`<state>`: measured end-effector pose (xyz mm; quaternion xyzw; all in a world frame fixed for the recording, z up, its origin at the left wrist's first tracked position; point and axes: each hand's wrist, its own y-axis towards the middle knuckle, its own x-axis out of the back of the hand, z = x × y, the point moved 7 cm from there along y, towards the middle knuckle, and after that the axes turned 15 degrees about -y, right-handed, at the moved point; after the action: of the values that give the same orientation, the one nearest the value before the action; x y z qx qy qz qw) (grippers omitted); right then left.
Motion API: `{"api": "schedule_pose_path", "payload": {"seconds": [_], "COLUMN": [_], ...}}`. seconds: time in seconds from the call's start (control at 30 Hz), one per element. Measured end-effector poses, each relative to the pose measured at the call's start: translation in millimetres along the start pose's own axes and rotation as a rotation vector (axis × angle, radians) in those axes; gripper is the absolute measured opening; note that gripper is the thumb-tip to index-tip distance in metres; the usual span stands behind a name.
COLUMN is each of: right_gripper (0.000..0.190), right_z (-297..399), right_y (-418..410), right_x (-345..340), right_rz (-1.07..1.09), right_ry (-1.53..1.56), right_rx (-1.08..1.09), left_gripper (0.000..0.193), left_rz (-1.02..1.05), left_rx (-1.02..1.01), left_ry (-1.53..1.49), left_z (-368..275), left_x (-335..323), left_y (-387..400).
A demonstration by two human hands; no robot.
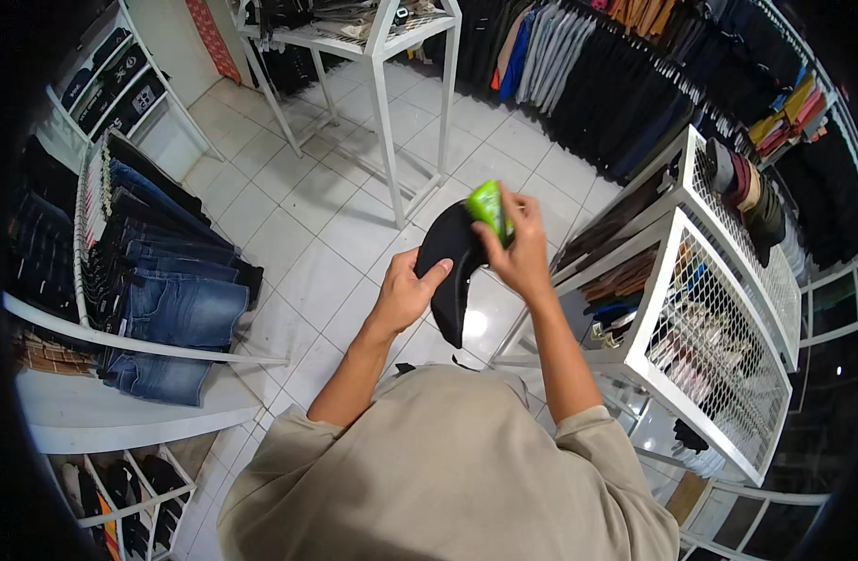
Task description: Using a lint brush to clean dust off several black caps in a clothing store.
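Note:
My left hand (409, 289) grips a black curved fabric item (446, 256), probably a cap, by its left side, with the thumb across its face. The item is held up over the floor in front of my body, its narrow end pointing down toward me. In my right hand (521, 245) is a bright green brush-like block (488, 207), held against the upper right edge of the black item. The fingers cover the block's right side, and its contact face is hidden. Part of the black item's right side lies behind the right hand.
A white metal display table (376, 52) stands ahead. To the right are mesh-topped white racks (671, 308) holding clothes. Denim shorts (184, 301) hang on a rail at left, above a divided shelf (138, 505). Hanging garments (552, 59) line the far wall above the tiled floor (317, 231).

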<state>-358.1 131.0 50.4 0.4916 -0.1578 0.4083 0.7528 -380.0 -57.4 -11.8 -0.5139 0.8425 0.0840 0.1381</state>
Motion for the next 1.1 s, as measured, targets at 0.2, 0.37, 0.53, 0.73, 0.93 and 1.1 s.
{"api": "schedule_pose_path", "payload": {"seconds": [0.2,0.37,0.53,0.73,0.93,1.1], "right_gripper": [0.067,0.066,0.065,0.067,0.064,0.058], "right_z": [30.4,-14.0,13.2,34.0,-47.2,-29.9], "right_y": [2.4,13.2,2.0,-17.6,-2.7,-14.6], "right_x": [-4.4,-3.9,-1.0,-0.6,16.7,75.7], "right_rz": [0.064,0.019,0.104,0.083,-0.097,-0.181], "right_ry": [0.044,0.01,0.056,0.06,-0.239,0.15], "right_rx": [0.16,-0.111,0.109,0.206,-0.189,-0.223], "left_gripper": [0.018,0.018,0.016,0.015,0.023,0.034], "left_rz": [-0.1,-0.109,-0.141,-0.162,-0.248,-0.308], "left_rx": [-0.038,-0.065,-0.069,-0.091,-0.03,0.083], "left_ry": [-0.035,0.019,-0.027,-0.026,-0.224,-0.488], "left_z": [-5.6,-5.8,0.1,4.1,-2.7,4.7], "left_x": [2.0,-7.7,-8.5,-5.5,3.2,33.1], "left_y": [7.0,3.9,-4.7,-9.5,-22.3,-25.9]}}
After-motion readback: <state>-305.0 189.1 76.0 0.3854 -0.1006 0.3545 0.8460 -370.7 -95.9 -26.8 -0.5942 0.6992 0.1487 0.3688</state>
